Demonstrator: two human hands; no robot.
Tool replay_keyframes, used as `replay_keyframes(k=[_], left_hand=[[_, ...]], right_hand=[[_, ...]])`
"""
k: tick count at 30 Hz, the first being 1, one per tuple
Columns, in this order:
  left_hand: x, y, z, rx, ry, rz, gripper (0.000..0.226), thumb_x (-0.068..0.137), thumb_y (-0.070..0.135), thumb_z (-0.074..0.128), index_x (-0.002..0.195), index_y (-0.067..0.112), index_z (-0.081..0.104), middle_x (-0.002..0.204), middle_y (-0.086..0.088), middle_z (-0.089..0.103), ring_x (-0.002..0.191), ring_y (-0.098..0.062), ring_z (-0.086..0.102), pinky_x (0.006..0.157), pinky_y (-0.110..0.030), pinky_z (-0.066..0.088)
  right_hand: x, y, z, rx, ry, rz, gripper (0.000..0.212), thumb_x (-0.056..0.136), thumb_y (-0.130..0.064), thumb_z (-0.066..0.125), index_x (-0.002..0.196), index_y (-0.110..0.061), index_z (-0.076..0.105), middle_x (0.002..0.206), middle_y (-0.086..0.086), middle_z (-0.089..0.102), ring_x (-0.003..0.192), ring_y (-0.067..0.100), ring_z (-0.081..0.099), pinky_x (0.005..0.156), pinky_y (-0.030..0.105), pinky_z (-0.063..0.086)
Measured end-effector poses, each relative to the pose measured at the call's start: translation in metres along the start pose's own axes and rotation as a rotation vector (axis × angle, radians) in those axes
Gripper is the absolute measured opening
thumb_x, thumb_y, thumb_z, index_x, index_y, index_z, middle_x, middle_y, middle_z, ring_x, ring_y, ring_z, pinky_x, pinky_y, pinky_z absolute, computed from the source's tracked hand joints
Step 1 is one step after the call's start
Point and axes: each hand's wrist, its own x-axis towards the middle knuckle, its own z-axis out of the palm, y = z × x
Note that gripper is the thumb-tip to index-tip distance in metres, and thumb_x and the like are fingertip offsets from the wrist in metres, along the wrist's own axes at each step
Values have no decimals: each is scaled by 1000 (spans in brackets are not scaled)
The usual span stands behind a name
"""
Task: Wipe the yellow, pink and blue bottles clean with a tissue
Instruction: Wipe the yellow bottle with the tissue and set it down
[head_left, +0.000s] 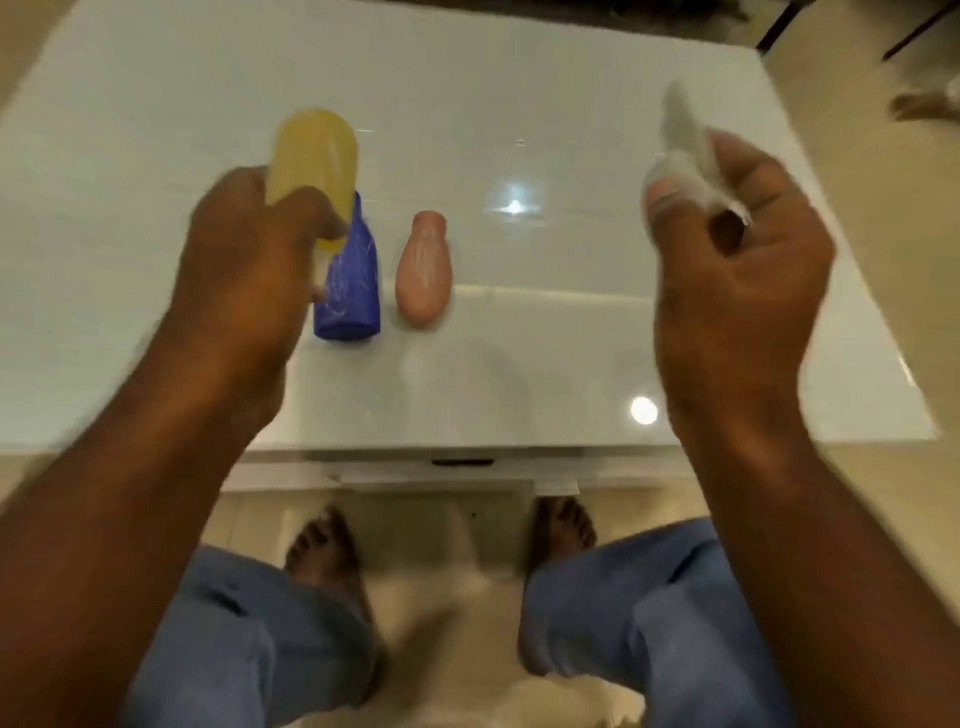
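Over in the left half of the frame, the left hand (244, 260) is gripping the yellow bottle (314, 161), fingers curled round its lower part and lifting it clear of the white table (519, 104). It looks like light plastic, probably stiff enough to take a firm rub, though a smooth wall like that could be slippery, so holding it low and leaving the upper body bare for the tissue seems the sensible grip. The hand is covering the bottle's bottom end, so its base or cap is not showing.

Moving toward centre, the blue bottle (349, 283) is lying on the table just below and behind the yellow one, with pale scribbled marks on its side; its neck is partly hidden by the yellow bottle and the fingers. Just beside it, a little apart, the pink bottle (423, 270) is lying on the table too, streaked with white. Both look small and light, likely to roll or skid if wiped where they lie, so picking each up round the body would be safer.

In the upper right, the right hand (727, 249) is pinching a crumpled tissue (685, 135) between thumb and fingers, well apart from the bottles. Motion blur is smearing it, so its folds cannot be made out.
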Motion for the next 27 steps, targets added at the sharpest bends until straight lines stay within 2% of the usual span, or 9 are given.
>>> replay_keyframes(k=[2, 5, 7, 10, 12, 17, 19, 22, 27], left_hand=[[-11, 1, 3, -53, -15, -85, 20, 66, 24, 57, 87, 21, 60, 85, -3, 58, 77, -20, 54, 69, -36, 44], [-33, 7, 10, -192, -137, -189, 22, 78, 12, 61, 100, 16, 61, 89, -3, 60, 82, -21, 57, 69, -35, 46], [-45, 5, 10, -252, -195, -220, 21, 87, 3, 56, 103, 16, 61, 91, -4, 61, 80, -18, 59, 67, -31, 48], [-53, -4, 9, -254, -183, -299, 43, 90, 6, 57, 132, 12, 51, 103, -10, 66, 80, -17, 66, 64, -28, 56], [-51, -13, 6, -236, -172, -349, 47, 92, 8, 58, 138, 11, 46, 103, -12, 66, 79, -18, 67, 64, -28, 57], [-33, -21, 15, -229, -155, -385, 39, 93, 18, 59, 131, 16, 50, 88, -12, 62, 71, -18, 61, 61, -30, 51], [-24, -19, 24, -272, -138, -415, 24, 97, 30, 58, 117, 19, 55, 85, -10, 63, 71, -20, 58, 59, -32, 51], [-10, -14, 37, -372, -135, -462, 24, 98, 44, 51, 94, 21, 57, 90, -12, 71, 69, -22, 58, 60, -33, 49], [-5, -26, 39, -379, -141, -564, 35, 99, 46, 46, 96, 14, 60, 102, -15, 72, 65, -22, 57, 57, -31, 48]], right_hand=[[-17, -12, -3, -20, -13, 75, 31, 97, -22, 70, 128, -14, 68, 120, 4, 72, 105, 11, 71, 78, 12, 53], [-28, -30, -3, 7, -93, 167, 30, 97, -20, 71, 126, -27, 70, 112, -13, 72, 90, 0, 70, 75, 15, 55], [-27, -46, 0, 5, -207, 121, 33, 97, -15, 70, 127, -29, 70, 116, -18, 69, 91, 2, 72, 80, 21, 62], [-20, -58, 9, -109, -354, -10, 25, 97, -14, 68, 117, -26, 76, 114, -16, 74, 97, 5, 74, 89, 32, 64], [-16, -51, 15, -207, -395, -60, 23, 97, -18, 67, 114, -29, 78, 115, -16, 75, 104, 4, 72, 92, 32, 62], [-17, -16, 23, -241, -399, 75, 16, 97, -34, 68, 111, -35, 77, 108, -16, 74, 95, 1, 69, 80, 20, 54], [-15, -9, 30, -232, -434, 71, 14, 98, -37, 68, 105, -33, 79, 101, -15, 76, 95, 3, 71, 79, 19, 56], [-8, -4, 34, -208, -424, -49, 12, 98, -24, 69, 103, -27, 80, 99, -14, 77, 97, 6, 71, 77, 14, 57], [10, 11, 26, -260, -446, -99, 31, 92, -4, 68, 118, -21, 74, 112, -11, 75, 107, 7, 71, 92, 22, 59]])
